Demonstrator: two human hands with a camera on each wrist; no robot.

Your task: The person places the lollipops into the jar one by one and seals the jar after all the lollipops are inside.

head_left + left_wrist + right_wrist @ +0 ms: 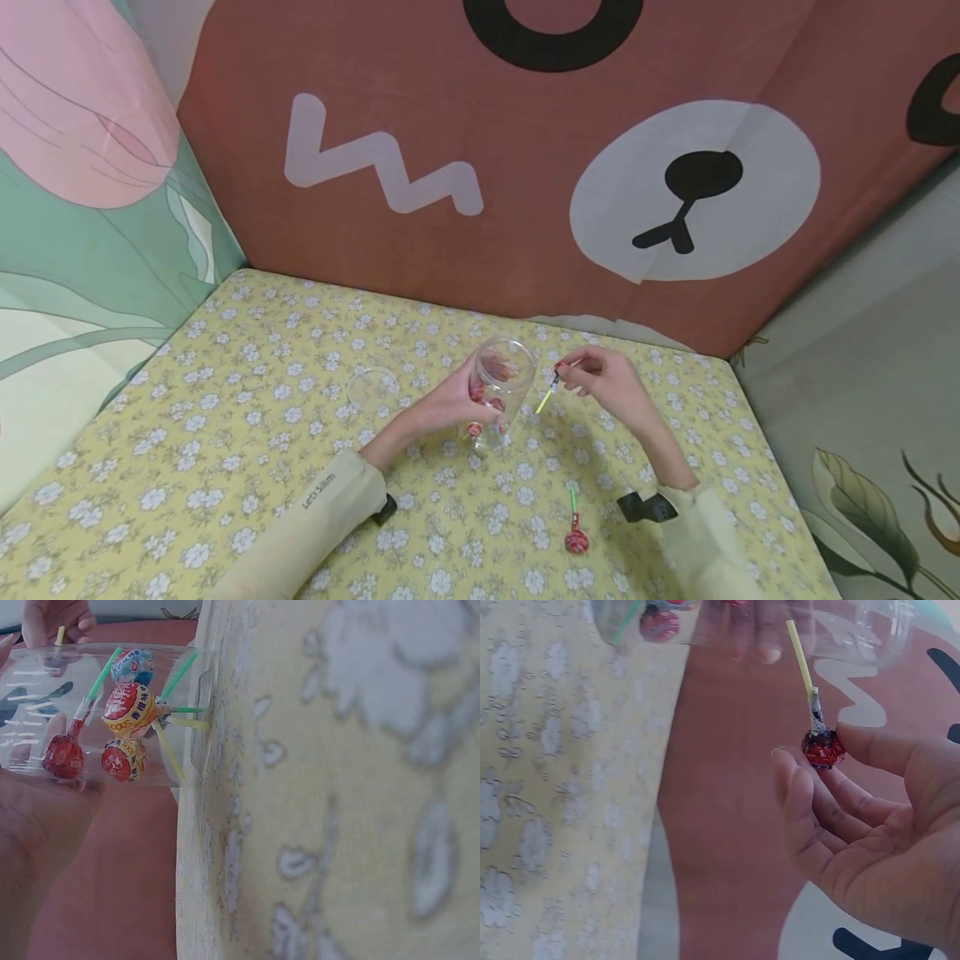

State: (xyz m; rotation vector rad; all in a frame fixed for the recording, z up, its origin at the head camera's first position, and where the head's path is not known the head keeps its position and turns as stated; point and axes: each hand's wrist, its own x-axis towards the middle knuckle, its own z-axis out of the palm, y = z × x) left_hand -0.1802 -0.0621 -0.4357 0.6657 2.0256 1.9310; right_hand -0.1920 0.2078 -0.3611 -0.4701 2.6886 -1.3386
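Note:
My left hand (452,398) grips a clear plastic jar (501,392) standing on the flowered tablecloth; several wrapped lollipops (129,709) with green and yellow sticks lie inside it. Just right of the jar's mouth, my right hand (600,379) pinches a red lollipop (823,747) by its head, its yellow stick (800,656) pointing towards the jar. In the right wrist view the jar (855,630) shows at the top edge. Another red lollipop (575,537) with a green stick lies on the cloth near my right forearm.
A clear round lid (372,387) lies on the cloth left of the jar. The yellow flowered tablecloth (225,417) covers the table. Printed fabric walls close it in: a bear-face panel (525,167) behind, a flower panel (75,167) left.

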